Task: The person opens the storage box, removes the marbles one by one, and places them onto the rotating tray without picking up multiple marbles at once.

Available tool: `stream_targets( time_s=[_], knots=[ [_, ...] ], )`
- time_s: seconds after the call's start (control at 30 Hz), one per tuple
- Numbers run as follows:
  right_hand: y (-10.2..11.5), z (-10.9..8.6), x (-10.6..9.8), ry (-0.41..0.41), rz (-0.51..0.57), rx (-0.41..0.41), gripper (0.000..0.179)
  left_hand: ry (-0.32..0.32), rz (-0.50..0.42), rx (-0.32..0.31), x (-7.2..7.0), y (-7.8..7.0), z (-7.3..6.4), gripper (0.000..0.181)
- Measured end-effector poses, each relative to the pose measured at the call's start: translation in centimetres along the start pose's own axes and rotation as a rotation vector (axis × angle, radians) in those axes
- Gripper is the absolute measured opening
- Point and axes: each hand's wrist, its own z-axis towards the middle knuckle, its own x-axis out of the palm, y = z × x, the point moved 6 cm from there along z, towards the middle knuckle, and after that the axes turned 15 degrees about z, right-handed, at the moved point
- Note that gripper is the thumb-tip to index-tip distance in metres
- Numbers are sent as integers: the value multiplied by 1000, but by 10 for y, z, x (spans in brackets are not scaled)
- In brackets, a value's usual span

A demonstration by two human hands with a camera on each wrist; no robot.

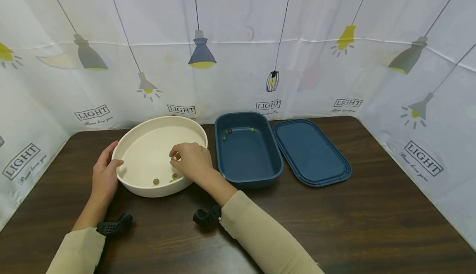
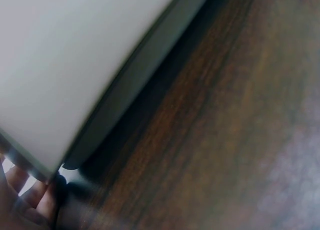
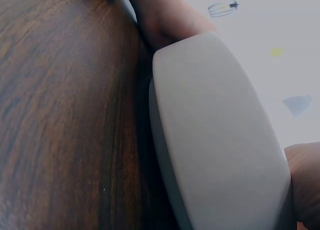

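A round cream tray with a raised wall stands at the left of the table. My left hand grips its left side, thumb over the rim and fingers along the outside wall; in the left wrist view some of those fingers show at the edge. Inside the tray, my right hand pinches a small marble between thumb and fingertips, mostly hidden by them. Near the front wall lie a brown marble and a couple more close to the right wrist, one brownish, one greenish.
Right of the tray is a deep blue box holding several marbles, green ones and a reddish one among them. Its blue lid lies flat beside it. A white curtain with printed lamps hangs behind the brown table.
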Motion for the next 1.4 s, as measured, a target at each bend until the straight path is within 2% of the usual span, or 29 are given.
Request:
stream_targets(
  time_s=[0.3,0.57,0.8,0.9,1.07,1.2,1.4],
  knots=[
    [0,-2,1,3,12,-4,16,17,18,-14,2,3,0,59],
    [2,-2,-3,-9,5,-13,16,7,6,-14,2,2,3,60],
    [3,-3,-7,-5,53,-23,16,6,18,-12,3,3,3,59],
    [9,-5,-20,6,145,-64,19,0,6,-14,2,3,2,59],
    [11,-14,-56,31,399,-98,22,2,4,-21,3,6,-1,59],
    [-5,-15,-84,18,534,-37,23,3,-5,-14,5,5,0,59],
    [-41,-5,-116,16,600,100,25,-1,-1,-8,2,1,2,59]
  ],
)
